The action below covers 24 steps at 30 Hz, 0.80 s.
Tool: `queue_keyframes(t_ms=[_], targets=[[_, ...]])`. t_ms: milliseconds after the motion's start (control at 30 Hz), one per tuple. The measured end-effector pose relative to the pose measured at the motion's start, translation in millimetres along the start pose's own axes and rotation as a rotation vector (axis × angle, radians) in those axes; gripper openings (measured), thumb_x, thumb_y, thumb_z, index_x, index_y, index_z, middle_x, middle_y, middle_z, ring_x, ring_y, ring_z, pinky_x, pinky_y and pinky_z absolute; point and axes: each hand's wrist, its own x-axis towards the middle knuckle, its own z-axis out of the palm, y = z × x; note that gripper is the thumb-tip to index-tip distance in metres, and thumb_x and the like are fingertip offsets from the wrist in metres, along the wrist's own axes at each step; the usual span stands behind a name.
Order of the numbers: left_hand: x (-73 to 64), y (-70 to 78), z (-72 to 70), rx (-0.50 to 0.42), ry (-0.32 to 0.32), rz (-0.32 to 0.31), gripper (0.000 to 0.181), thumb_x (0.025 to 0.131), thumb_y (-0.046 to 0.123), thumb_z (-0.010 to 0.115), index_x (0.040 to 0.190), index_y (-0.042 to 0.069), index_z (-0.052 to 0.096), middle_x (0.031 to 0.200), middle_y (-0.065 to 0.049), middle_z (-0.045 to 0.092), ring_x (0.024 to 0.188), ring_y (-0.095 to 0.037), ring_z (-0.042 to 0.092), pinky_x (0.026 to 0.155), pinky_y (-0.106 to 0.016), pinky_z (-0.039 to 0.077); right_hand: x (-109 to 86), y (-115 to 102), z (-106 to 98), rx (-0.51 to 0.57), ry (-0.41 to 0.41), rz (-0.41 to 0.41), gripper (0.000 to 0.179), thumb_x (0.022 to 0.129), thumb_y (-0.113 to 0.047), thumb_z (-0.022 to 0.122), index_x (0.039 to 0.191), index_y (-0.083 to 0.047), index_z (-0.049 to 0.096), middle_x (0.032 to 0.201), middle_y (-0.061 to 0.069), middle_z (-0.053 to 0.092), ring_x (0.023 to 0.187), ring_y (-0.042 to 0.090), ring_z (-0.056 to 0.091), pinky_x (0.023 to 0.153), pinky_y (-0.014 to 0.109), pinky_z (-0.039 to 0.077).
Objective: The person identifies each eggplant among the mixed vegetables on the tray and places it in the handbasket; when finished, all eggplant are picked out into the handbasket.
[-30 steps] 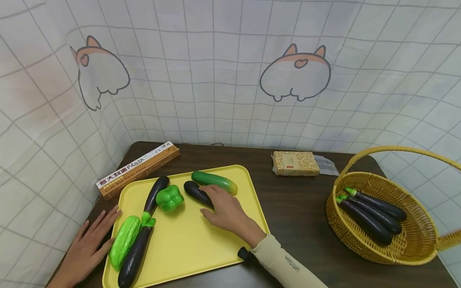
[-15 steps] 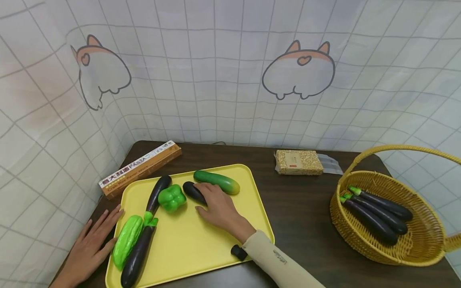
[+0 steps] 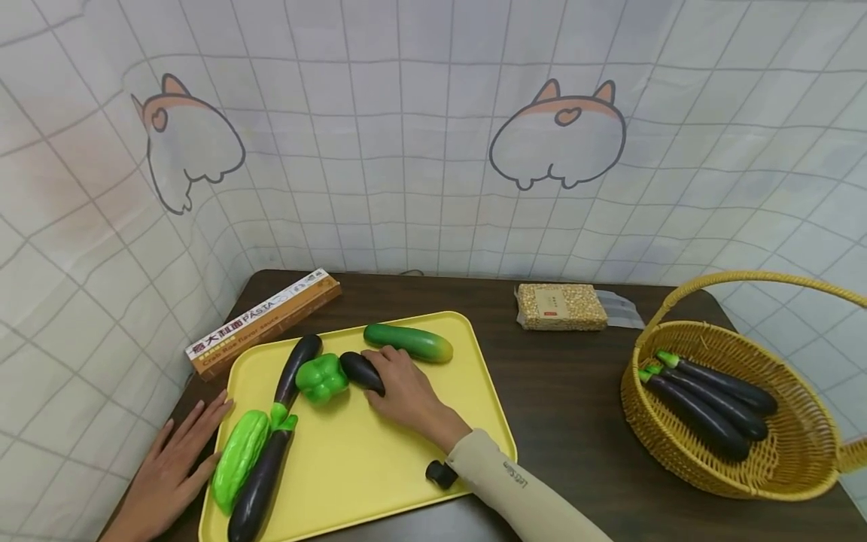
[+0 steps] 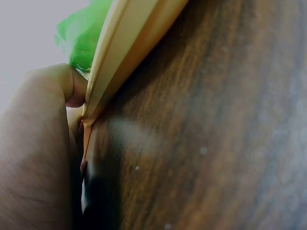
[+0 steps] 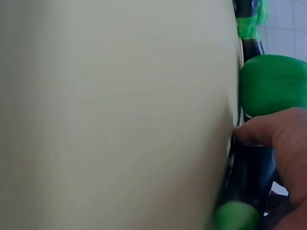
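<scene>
Held eggplant [image 3: 359, 369]: on the yellow tray [image 3: 359, 474], toward its far edge, blunt end beside the green bell pepper [image 3: 321, 379].
Right hand [image 3: 406, 393]: grips the held eggplant's dark body, presumably for control.
Left hand [image 3: 174, 467]: fingers straight at the tray's left edge; we judge this steadies it.

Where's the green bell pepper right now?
In the head view, the green bell pepper lies left of centre on the yellow tray, between the upright-pointing eggplant on its left and the gripped eggplant in the right hand.
</scene>
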Motion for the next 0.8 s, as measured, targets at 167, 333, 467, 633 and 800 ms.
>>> queue_keyframes(t_ms=[167,333,467,633,800], targets=[[1.2,-0.4,1.3,0.008,0.001,-0.003,0.07,0.109,0.026,0.062,0.17,0.023,0.028,0.176,-0.001,0.018,0.16,-0.023,0.007,0.122,-0.062,-0.011,-3.1,0.2,-3.1,-0.056,-0.011,0.007,0.057,0.095,-0.02,0.074,0.149,-0.012,0.06,0.13,0.007,0.063,0.107,0.023,0.058,0.085,0.034,0.053],[1.1,-0.3,1.0,0.007,0.003,-0.004,0.07,0.109,0.025,0.062,0.17,0.023,0.028,0.176,-0.001,0.018,0.16,-0.024,0.007,0.122,-0.062,-0.01,-7.7,2.4,-9.9,-0.071,-0.004,0.013,0.059,0.093,-0.022,0.07,0.151,-0.013,0.058,0.13,0.005,0.062,0.107,0.018,0.061,0.078,0.033,0.055],[0.3,0.3,0.8,-0.002,-0.001,-0.005,0.07,0.109,0.025,0.062,0.17,0.023,0.027,0.176,-0.001,0.017,0.16,-0.024,0.007,0.122,-0.062,-0.01,-12.1,7.3,-13.1,-0.042,0.008,0.027,0.06,0.093,-0.022,0.068,0.152,-0.013,0.057,0.129,0.004,0.062,0.098,0.014,0.062,0.071,0.03,0.054],[-0.6,0.1,1.1,-0.008,-0.004,-0.005,0.071,0.109,0.024,0.061,0.171,0.023,0.027,0.176,0.0,0.017,0.16,-0.022,0.006,0.121,-0.062,-0.011,-16.5,14.1,-16.7,-0.023,0.031,0.034,0.056,0.096,-0.027,0.069,0.149,-0.014,0.06,0.129,0.004,0.063,0.096,0.014,0.063,0.072,0.031,0.055],[-1.0,-1.3,1.0,-0.002,-0.007,-0.005,0.071,0.109,0.024,0.061,0.171,0.023,0.026,0.176,0.0,0.017,0.16,-0.021,0.004,0.121,-0.062,-0.011,-20.4,18.6,-24.7,-0.033,0.065,0.025,0.052,0.098,-0.034,0.072,0.146,-0.016,0.063,0.126,0.002,0.064,0.098,0.014,0.065,0.072,0.033,0.057]])
